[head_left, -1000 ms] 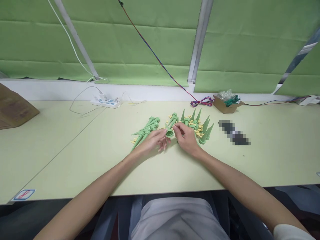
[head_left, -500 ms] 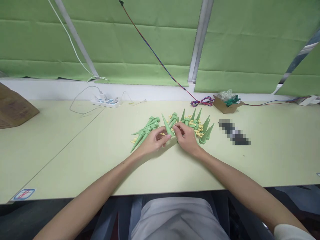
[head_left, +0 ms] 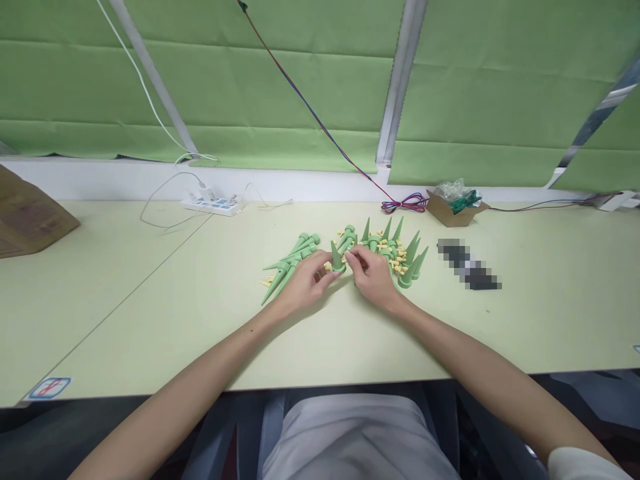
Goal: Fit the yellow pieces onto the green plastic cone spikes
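Observation:
My left hand (head_left: pixel 306 279) grips a green plastic watering spike (head_left: pixel 337 259) by its wide collar, between thumb and fingers, with the point upward. Close beside it, the fingers of my right hand (head_left: pixel 374 275) are pinched together at the collar; whatever they hold is too small to make out. To the left lies a pile of green spikes (head_left: pixel 281 275), partly behind my left hand. Behind and right of my right hand are more green spikes (head_left: pixel 411 250), several standing point up, among small yellow valve-like pieces (head_left: pixel 399 259).
A small cardboard box (head_left: pixel 457 217) with clear plastic and green items stands at the back, by a coiled red-and-blue wire (head_left: pixel 406 203). A blurred dark object (head_left: pixel 469 265) lies to the right. Behind left are a white power strip (head_left: pixel 213 203) and a brown paper bag (head_left: pixel 33 213).
The spike in my left hand has turned: it leaned left and looked long before, and now looks shorter and more upright. My right hand has hardly moved.

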Motion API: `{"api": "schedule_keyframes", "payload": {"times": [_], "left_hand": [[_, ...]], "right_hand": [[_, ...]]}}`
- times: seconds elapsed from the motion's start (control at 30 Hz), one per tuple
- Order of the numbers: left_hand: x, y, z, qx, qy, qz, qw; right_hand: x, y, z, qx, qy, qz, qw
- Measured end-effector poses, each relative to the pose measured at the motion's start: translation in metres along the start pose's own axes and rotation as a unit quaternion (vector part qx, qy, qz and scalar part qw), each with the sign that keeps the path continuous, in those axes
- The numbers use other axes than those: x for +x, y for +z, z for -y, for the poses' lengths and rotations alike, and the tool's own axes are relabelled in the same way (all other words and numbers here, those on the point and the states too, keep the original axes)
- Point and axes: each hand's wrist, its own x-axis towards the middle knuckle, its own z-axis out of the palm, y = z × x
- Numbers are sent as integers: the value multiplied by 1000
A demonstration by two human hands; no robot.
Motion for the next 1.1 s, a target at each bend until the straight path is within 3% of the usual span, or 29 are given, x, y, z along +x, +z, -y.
{"api": "schedule_keyframes", "payload": {"times": [0.47,0.77,0.97,1.1], "left_hand": [[0,-2,1,-1,9,14,1000],[1,0,-4,-11,-28,-12,999],[2,-1,-4,-70,-103,-54,991],[5,-2,-1,-152,-168,-6,974]], "right_hand": [[0,0,1,-17,25,1,1000],[0,0,3,-6,25,-15,1000],[1,-3,4,-7,32,-39,999],[0,-3,6,-14,22,-41,999]]}}
